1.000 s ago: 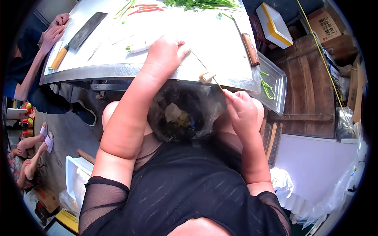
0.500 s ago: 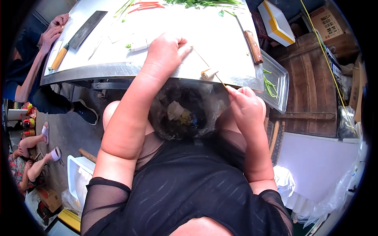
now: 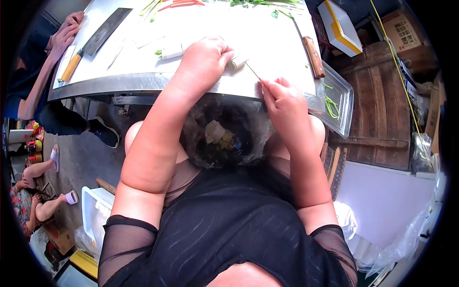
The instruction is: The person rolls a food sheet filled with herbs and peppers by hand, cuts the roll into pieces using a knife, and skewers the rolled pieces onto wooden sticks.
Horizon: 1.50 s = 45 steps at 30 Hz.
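Note:
My right hand (image 3: 285, 98) pinches one end of a thin skewer (image 3: 254, 71) over the table's front edge. A small pale roll (image 3: 237, 62) sits on the skewer just above the white tabletop. Closed at the far end of this roll is my left hand (image 3: 206, 55); its fingers partly hide the roll and the skewer. Past that hand lie white rolls (image 3: 172, 51) with green leaf showing at one end. Red pepper strips (image 3: 184, 4) and green herbs (image 3: 260, 3) are at the table's back.
A cleaver (image 3: 106, 32) lies at left, and a wooden-handled knife (image 3: 313, 57) at right. Another person's hands (image 3: 67, 32) rest at the left edge. Below the table hangs a bin bag (image 3: 224, 138) with scraps. A clear tray (image 3: 343, 115) holds green stems.
My right hand has moved up and left with the skewer and its roll. The roll is now against my left hand's fingers, which earlier pinched the skewer's far end.

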{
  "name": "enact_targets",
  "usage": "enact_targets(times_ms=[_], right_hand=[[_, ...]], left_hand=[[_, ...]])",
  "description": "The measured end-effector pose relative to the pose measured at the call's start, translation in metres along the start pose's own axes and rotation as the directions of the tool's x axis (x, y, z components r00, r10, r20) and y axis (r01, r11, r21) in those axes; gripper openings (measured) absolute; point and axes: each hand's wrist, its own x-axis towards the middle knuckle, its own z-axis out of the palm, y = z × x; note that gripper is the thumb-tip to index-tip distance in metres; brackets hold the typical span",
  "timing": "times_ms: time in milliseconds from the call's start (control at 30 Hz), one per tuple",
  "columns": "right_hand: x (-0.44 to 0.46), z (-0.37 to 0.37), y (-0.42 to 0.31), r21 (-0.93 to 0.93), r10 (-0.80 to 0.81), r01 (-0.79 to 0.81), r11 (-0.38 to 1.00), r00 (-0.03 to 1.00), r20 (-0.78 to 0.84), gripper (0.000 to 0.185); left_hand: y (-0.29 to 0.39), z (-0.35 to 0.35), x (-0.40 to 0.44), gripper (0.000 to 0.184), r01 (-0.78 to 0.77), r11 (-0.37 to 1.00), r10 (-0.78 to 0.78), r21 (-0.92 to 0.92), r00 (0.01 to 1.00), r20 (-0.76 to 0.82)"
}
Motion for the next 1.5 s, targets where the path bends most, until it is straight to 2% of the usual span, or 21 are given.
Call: enact_targets(times_ms=[100, 167, 267, 333, 367, 433, 467, 500, 567, 667, 833, 900, 967, 1033, 1100, 1167, 1233, 1300, 1367, 1433, 1500], right_hand=[[0.009, 0.0, 0.007, -0.027, -0.007, 0.007, 1.0, 1.0, -0.014, 0.016], [0.016, -0.005, 0.031, -0.076, -0.027, 0.021, 0.997, 0.996, -0.082, 0.019], [0.029, -0.011, 0.071, -0.137, 0.022, -0.043, 0.99, 0.988, -0.15, 0.02], [0.036, -0.012, 0.076, -0.352, 0.084, -0.116, 0.929, 0.991, -0.105, 0.022], [0.041, -0.011, 0.075, -0.356, 0.069, -0.102, 0.929, 0.992, -0.103, 0.022], [0.049, -0.009, 0.049, -0.528, -0.157, 0.028, 0.848, 0.967, -0.199, 0.026], [0.058, -0.008, 0.029, -0.507, -0.188, 0.075, 0.859, 0.966, -0.175, 0.03], [0.069, -0.007, 0.007, -0.387, -0.195, 0.144, 0.911, 0.976, -0.095, 0.029], [0.091, 0.014, -0.014, -0.065, -0.27, 0.271, 0.96, 0.963, 0.019, 0.03], [0.124, 0.045, -0.04, 0.094, -0.439, 0.431, 0.897, 0.894, 0.089, 0.028], [0.143, 0.059, -0.046, 0.044, -0.472, 0.478, 0.877, 0.844, 0.253, 0.024], [0.148, 0.057, -0.035, 0.017, -0.463, 0.468, 0.883, 0.866, 0.187, 0.021], [0.164, 0.047, -0.012, -0.057, -0.432, 0.437, 0.898, 0.898, 0.082, 0.02], [0.179, 0.032, 0.005, -0.213, -0.403, 0.39, 0.896, 0.915, -0.018, 0.021], [0.178, 0.026, 0.016, -0.239, -0.316, 0.309, 0.921, 0.949, 0.007, 0.024], [0.168, 0.033, 0.036, -0.255, -0.395, 0.399, 0.881, 0.916, 0.069, 0.021], [0.146, 0.037, 0.032, -0.208, -0.382, 0.381, 0.901, 0.923, 0.035, 0.02], [0.127, 0.031, 0.025, -0.196, -0.406, 0.396, 0.897, 0.914, -0.011, 0.018], [0.111, 0.025, 0.016, -0.128, -0.457, 0.449, 0.884, 0.889, -0.037, 0.017], [0.099, 0.03, 0.022, -0.108, -0.443, 0.437, 0.893, 0.895, -0.041, 0.015], [0.088, 0.029, 0.024, -0.13, -0.451, 0.449, 0.884, 0.893, 0.019, 0.013]], left_hand=[[-0.002, -0.003, 0.0, 0.018, -0.003, 0.999, 0.004, 0.047, 1.0, -0.02], [-0.001, -0.006, -0.001, 0.021, 0.07, 0.997, -0.074, -0.037, 0.988, -0.137], [-0.011, -0.029, 0.001, 0.028, 0.05, 0.994, -0.084, -0.099, 0.925, -0.37], [-0.019, -0.042, 0.003, 0.03, 0.015, 0.978, -0.111, -0.206, 0.88, -0.461], [-0.023, -0.048, 0.002, 0.031, 0.01, 0.961, -0.149, -0.276, 0.861, -0.486], [-0.03, -0.057, 0.0, 0.032, 0.025, 0.963, -0.165, -0.267, 0.84, -0.516], [-0.032, -0.06, 0.0, 0.033, -0.018, 0.924, -0.204, -0.383, 0.823, -0.531], [-0.033, -0.062, 0.001, 0.034, -0.065, 0.869, -0.242, -0.491, 0.809, -0.536], [-0.038, -0.062, -0.001, 0.035, -0.067, 0.871, -0.241, -0.488, 0.805, -0.542], [-0.041, -0.061, -0.002, 0.034, 0.0, 0.888, -0.267, -0.461, 0.815, -0.514], [-0.038, -0.06, -0.004, 0.033, 0.02, 0.918, -0.243, -0.396, 0.818, -0.521], [-0.036, -0.06, -0.005, 0.032, 0.032, 0.907, -0.266, -0.42, 0.817, -0.511], [-0.031, -0.061, -0.005, 0.032, 0.039, 0.945, -0.213, -0.323, 0.827, -0.521], [-0.025, -0.057, -0.005, 0.031, 0.038, 0.943, -0.212, -0.33, 0.834, -0.51], [-0.022, -0.051, -0.004, 0.031, 0.053, 0.947, -0.207, -0.318, 0.857, -0.471], [-0.014, -0.046, -0.004, 0.03, 0.055, 0.948, -0.19, -0.314, 0.888, -0.419], [-0.012, -0.039, -0.002, 0.029, 0.058, 0.949, -0.176, -0.31, 0.912, -0.37], [-0.013, -0.03, 0.0, 0.025, -0.011, 0.978, -0.067, -0.209, 0.929, -0.364], [-0.008, -0.026, 0.0, 0.024, -0.013, 0.977, -0.063, -0.214, 0.936, -0.347], [-0.005, -0.024, 0.002, 0.025, 0.011, 0.994, -0.034, -0.106, 0.976, -0.217], [-0.004, -0.015, 0.002, 0.024, -0.012, 0.999, 0.005, -0.034, 0.982, -0.187]])
